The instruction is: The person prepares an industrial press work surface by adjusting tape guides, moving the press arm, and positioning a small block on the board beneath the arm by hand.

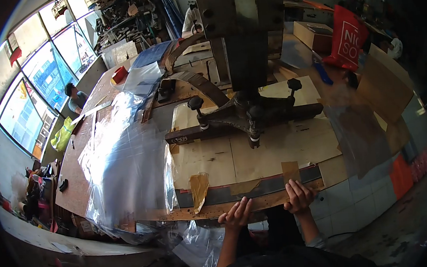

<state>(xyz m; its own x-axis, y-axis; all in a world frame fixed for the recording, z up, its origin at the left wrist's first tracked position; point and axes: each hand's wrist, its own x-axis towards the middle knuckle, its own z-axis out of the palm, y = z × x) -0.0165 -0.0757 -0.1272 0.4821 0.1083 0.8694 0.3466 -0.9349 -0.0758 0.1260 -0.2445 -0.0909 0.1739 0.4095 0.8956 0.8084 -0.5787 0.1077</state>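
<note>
My left hand [236, 214] is at the front edge of a wooden board [269, 203], fingers bent over the rim and thumb hidden. To its right, my right hand [299, 197] holds the same edge, its fingertips on top near a piece of brown tape [290, 171]. A dark strip [263, 187] runs along the board behind my fingers. Behind it lies a pale flat sheet [205, 161] with a seam and small dark marks. Another brown tape piece [199, 191] crosses the strip at the left. Above the sheet stands a dark metal press head [249, 111] with knobs and a crossbar.
Clear plastic sheets [125, 160] cover the table's left side. On the right are a red bag [344, 38], a cardboard box [312, 36], a blue-handled tool [323, 70] and a leaning cardboard piece [385, 85]. A person [75, 98] is near the windows.
</note>
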